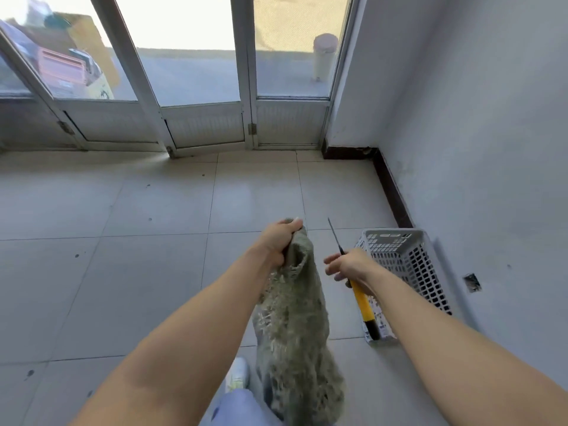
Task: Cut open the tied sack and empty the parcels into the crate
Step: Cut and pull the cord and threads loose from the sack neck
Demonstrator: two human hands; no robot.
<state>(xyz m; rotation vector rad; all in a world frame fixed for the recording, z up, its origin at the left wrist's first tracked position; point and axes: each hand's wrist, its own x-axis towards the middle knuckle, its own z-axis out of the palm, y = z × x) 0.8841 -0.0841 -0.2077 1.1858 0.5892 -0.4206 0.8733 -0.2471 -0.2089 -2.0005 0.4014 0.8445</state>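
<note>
A grey-green woven sack [295,327] hangs in front of me above the tiled floor. My left hand [278,241] is clenched around its bunched top and holds it up. To the right of the sack, my right hand [347,265] grips a knife [362,299] with a yellow and black handle. Its thin blade points up and away from me, a short way right of the sack's top. A grey perforated plastic crate [408,265] stands on the floor at the right, by the wall. The parcels are hidden inside the sack.
A white wall with a dark skirting board [390,192] runs along the right. Glass doors [196,87] close off the far side of the room. My shoe [238,373] and trouser leg show below the sack. Grey floor tiles [123,241] stretch to the left.
</note>
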